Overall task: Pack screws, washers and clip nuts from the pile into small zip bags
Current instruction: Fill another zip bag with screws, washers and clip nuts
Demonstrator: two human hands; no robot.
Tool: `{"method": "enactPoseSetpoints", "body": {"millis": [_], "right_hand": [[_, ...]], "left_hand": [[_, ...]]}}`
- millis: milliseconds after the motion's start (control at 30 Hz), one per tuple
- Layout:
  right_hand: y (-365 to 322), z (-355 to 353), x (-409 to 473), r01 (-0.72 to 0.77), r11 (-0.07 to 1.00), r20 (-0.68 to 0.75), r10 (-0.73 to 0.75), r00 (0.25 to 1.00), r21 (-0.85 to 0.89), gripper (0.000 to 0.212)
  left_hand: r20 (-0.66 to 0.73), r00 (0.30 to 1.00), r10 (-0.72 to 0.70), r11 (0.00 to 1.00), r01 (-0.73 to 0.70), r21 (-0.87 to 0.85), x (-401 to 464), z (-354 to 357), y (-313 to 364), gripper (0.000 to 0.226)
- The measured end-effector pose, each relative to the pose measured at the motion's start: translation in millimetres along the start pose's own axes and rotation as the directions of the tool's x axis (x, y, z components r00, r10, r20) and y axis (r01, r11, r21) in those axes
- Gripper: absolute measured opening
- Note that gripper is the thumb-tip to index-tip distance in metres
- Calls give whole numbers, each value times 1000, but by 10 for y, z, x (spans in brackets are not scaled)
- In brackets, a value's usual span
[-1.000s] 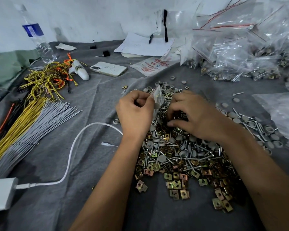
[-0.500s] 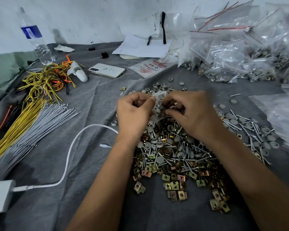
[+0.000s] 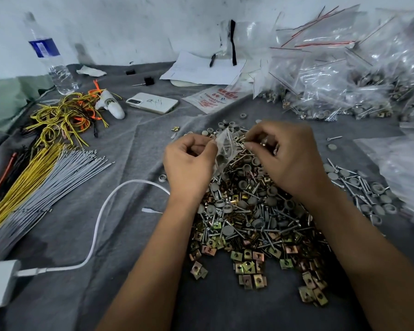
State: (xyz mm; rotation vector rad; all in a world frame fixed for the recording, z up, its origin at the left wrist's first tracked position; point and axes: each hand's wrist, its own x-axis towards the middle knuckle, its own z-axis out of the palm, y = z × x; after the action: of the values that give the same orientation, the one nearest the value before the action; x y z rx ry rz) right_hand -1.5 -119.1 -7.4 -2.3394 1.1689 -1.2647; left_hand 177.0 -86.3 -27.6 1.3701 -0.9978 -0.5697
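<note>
A pile [image 3: 253, 218] of screws, grey washers and brass-coloured clip nuts lies on the grey cloth in front of me. My left hand [image 3: 188, 164] pinches a small clear zip bag [image 3: 224, 151] by its mouth, above the pile's far end; grey washers and screws show through the plastic. My right hand [image 3: 287, 156] hovers just right of the bag with curled fingers, holding small metal parts at its fingertips by the bag's opening. Which parts they are I cannot tell.
A heap of filled zip bags [image 3: 344, 75] sits at the back right, loose screws and washers [image 3: 359, 187] to the right. Left are bundled yellow and grey wires [image 3: 34, 182], a white cable [image 3: 101, 216], a phone [image 3: 152, 103] and a water bottle [image 3: 50, 56].
Both hands have lifted slightly from the pile and drawn together. The bag, upright a second ago, now hangs tilted from my left fingers, with my right fingertips at its mouth.
</note>
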Motion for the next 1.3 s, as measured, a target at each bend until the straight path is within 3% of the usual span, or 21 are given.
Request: {"method": "enactPoseSetpoints", "body": {"millis": [133,267,400,500,567,733,967,1033,1133,1200,1300], "right_hand": [[34,13,5,-23,959,308,113,945,-281,31],[-2,45,29,11,940,373,124,919,-340,24],[16,51,11,-29,975,287,94,953,-222,18],[6,14,-1,-64,998,57,64,996,-3,15],[-18,0,-7,-13,998,-49,16,999,68,15],[-70,85,-13,142,989,1,-142,990,35,13],[21,-9,8,18,1000,-110,-18,994,-3,12],[50,-45,23,-51,995,-33,49,998,-88,16],[85,-85,25,-65,957,208,127,970,-281,26],[80,-91,32,-65,949,321,168,932,-309,30],[98,-84,41,-83,960,346,177,922,-268,22]], "left_hand": [[-19,1000,-20,1000,20,0,12,0,-14,11],[-28,1000,-9,1000,9,23,11,5,-32,11],[-26,1000,-4,999,5,42,3,18,-34,11],[16,999,32,998,-33,57,-17,18,-15,13],[55,996,65,995,-69,72,-32,21,1,13],[83,992,98,990,-106,98,-35,34,0,10],[47,997,59,996,-62,65,-17,37,-24,11],[47,997,58,996,-61,65,-21,38,-23,11],[49,998,48,997,-51,60,-15,33,-27,12],[43,998,49,997,-52,60,-14,30,-30,12],[36,998,50,998,-51,45,-18,35,-34,13]]}}
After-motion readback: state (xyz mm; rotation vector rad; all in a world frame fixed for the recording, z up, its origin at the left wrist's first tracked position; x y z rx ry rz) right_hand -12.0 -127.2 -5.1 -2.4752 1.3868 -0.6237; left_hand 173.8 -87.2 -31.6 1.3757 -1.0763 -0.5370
